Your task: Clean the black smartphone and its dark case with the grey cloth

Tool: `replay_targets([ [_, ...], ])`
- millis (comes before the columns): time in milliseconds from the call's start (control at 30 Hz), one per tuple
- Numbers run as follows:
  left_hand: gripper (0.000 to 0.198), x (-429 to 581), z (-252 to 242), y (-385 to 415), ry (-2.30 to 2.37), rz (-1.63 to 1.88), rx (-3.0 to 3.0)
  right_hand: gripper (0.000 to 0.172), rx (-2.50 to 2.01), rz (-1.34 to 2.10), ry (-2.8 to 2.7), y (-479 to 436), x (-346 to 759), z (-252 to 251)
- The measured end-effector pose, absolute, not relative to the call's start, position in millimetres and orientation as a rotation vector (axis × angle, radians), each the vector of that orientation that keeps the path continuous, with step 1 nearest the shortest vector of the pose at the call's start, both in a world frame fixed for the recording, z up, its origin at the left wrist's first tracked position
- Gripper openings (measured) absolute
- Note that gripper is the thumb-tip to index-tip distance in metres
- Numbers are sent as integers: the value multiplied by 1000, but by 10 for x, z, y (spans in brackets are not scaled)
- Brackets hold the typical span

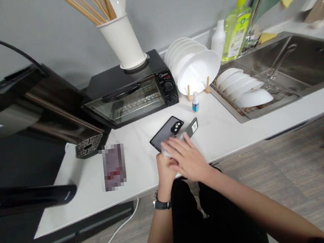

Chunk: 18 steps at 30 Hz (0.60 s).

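Observation:
Over the counter's front edge my two hands meet. My left hand (165, 169), with a dark-strapped watch on its wrist, is closed around a pale grey thing (166, 152), blurred and mostly covered, so its kind does not show. Across the top lies my right hand (187, 158), its fingers stretched out flat over that thing. Just beyond the fingers is a phone case (165, 132) with a black rim and camera cutouts. To its right, a slim dark grey item (192, 127) with a white label is partly hidden. A small spray bottle (195, 102) with a blue label stands farther back.
Behind are a black toaster oven (136, 97) bearing a white utensil holder (122, 41), and racked white plates (197, 72). At right is a sink (305, 62) with bowls (251, 95); at left, a black appliance (52, 109) and a pixelated patch (114, 167).

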<state>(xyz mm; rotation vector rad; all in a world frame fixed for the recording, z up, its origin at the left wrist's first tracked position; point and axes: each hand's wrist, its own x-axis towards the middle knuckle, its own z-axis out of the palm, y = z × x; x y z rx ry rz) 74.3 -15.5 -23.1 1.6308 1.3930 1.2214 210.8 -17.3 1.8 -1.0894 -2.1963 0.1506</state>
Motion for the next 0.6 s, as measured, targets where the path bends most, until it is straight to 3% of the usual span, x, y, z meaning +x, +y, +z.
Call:
replay_targets([
  [133, 23, 756, -49, 17, 1365, 1212, 1605, 38, -1386, 82, -1919, 149, 2540, 66],
  [400, 19, 924, 160, -49, 1285, 1497, 1374, 41, -1239, 440, -1368, 93, 2426, -54],
  [600, 11, 1101, 394, 39, 1165, 1580, 1542, 51, -1232, 671, -1191, 96, 2241, -155],
])
